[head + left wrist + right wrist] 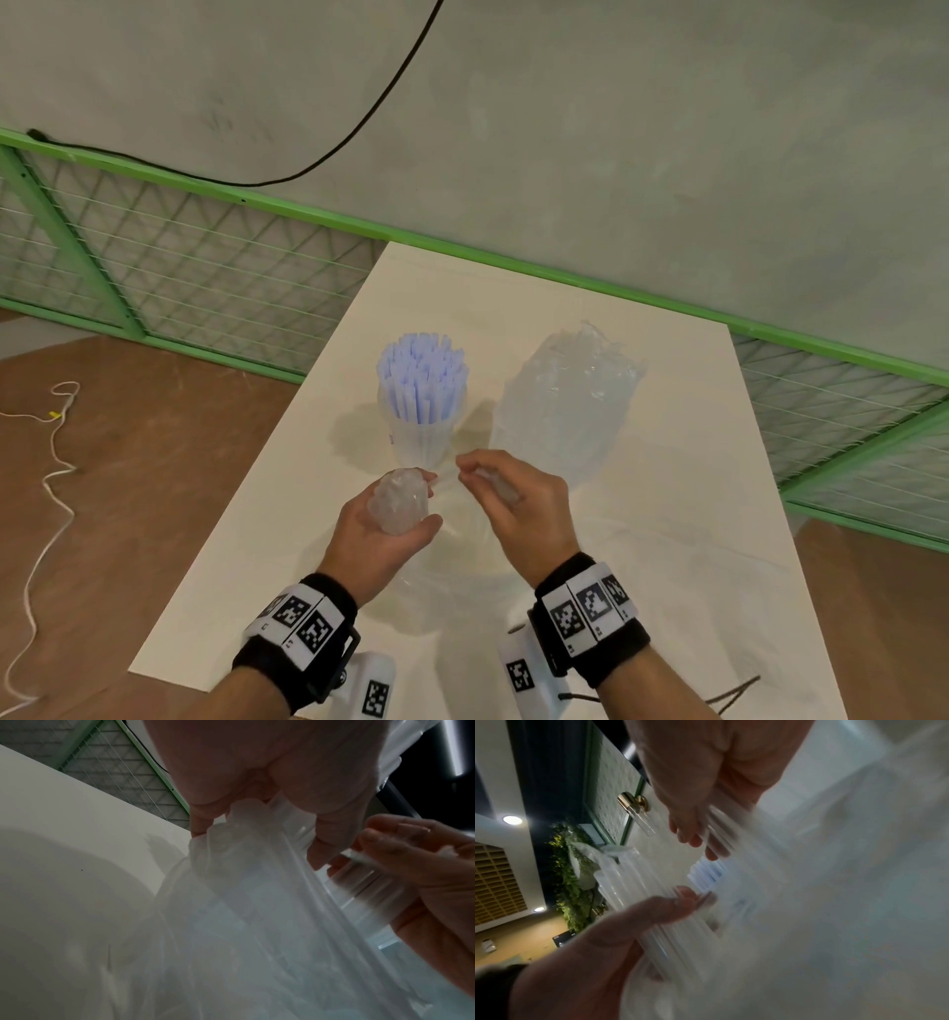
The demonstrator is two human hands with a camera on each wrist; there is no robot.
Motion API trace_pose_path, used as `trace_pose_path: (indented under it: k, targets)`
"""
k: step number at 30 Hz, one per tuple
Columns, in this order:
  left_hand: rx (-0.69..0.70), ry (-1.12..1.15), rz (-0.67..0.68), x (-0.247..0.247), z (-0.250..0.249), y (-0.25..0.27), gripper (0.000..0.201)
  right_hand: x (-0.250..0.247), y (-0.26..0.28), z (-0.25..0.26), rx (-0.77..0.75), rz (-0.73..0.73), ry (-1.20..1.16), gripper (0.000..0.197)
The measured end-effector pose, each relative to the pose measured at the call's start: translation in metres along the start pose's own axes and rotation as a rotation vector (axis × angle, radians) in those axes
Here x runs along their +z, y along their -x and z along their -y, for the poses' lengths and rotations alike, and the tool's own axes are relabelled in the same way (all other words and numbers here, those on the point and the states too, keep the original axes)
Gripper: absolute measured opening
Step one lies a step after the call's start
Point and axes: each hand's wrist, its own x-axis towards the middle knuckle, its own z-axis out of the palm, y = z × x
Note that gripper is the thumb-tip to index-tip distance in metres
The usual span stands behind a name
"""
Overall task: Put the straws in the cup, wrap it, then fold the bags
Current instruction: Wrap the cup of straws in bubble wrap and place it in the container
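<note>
A bunched clear bag [399, 499] is gripped by the left hand [380, 534], its fingers [331, 833] curled round the gathered plastic. A stretched edge of it is pinched by the right hand [518, 506] at 3 o'clock. At 12 o'clock of the hands, the cup [422, 437] is seen upright on the table [667, 514], filled with blue straws [422, 375]. At 2 o'clock another bag [570, 390] is seen.

Bare forearms, banded wrists

A black wristband [308, 624] is worn on the left wrist and another black wristband [590, 616] on the right; white panels printed with black square markers are carried on each.
</note>
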Motion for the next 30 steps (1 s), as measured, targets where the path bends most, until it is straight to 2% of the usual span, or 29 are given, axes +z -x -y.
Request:
trace_pose_path:
  k: [2,4,8,12,18,22,26,28,30]
  targets:
    - [0.003,0.001,0.005,0.002,-0.002,-0.001,0.031,-0.001,0.006,-0.002,0.084,0.031,-0.032,0.015]
    - [0.005,0.000,0.006,0.003,-0.003,-0.001,0.031,-0.006,0.004,0.001,0.089,0.003,-0.025,0.015]
    - [0.000,0.003,0.013,0.004,-0.004,-0.001,0.033,-0.038,-0.021,0.032,0.021,-0.145,-0.068,0.018]
    - [-0.021,-0.009,0.003,0.004,-0.003,-0.002,0.034,-0.087,-0.059,0.076,-0.050,-0.355,-0.292,0.025]
    - [-0.016,-0.035,0.002,0.006,-0.004,-0.002,0.030,-0.136,-0.096,0.088,-0.067,-0.463,-0.342,0.026]
    - [-0.023,-0.021,0.003,0.003,-0.005,-0.002,0.034,-0.150,-0.104,0.088,-0.112,-0.457,-0.293,0.026]
    - [-0.023,-0.013,-0.003,0.003,-0.006,-0.003,0.035,-0.145,-0.104,0.072,-0.068,-0.378,-0.240,0.024]
    - [-0.031,-0.017,-0.005,0.004,-0.006,-0.004,0.035,-0.138,-0.101,0.056,-0.062,-0.307,-0.150,0.023]
    - [-0.039,-0.017,-0.006,0.003,-0.004,-0.004,0.032,-0.132,-0.096,0.037,-0.088,-0.259,0.052,0.021]
